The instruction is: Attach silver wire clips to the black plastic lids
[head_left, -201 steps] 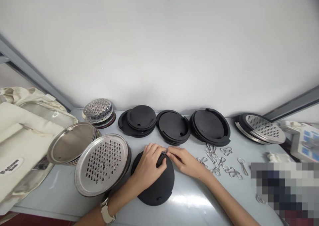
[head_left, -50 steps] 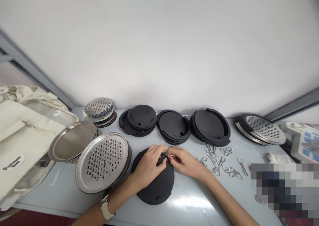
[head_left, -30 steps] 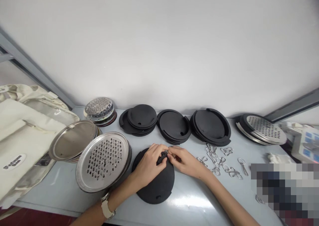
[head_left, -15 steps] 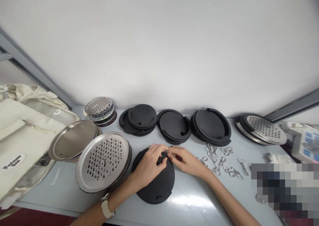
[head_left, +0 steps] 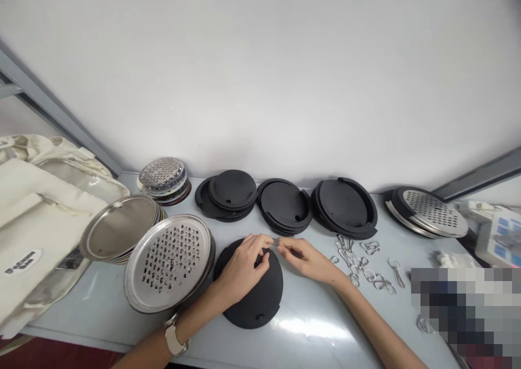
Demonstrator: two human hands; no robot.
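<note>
Left hand (head_left: 243,265) is closed over the far edge of the black disc (head_left: 253,298), which lies flat on the table (head_left: 317,325) near centre, just right of the perforated metal plate (head_left: 169,260). Right hand (head_left: 304,258) pinches a small wire clip (head_left: 273,242) at that edge. Judgement: the disc wants firm downward pressure and the clip held square to the rim. Loose clips (head_left: 362,266) lie to the right.

The right hand (head_left: 306,259) now sits a little further right, its fingertips (head_left: 281,243) just apart from the left hand (head_left: 243,267), no longer pinched together with it at the far rim of the flat black round disc (head_left: 254,298); the left thumb spreads wider
</note>
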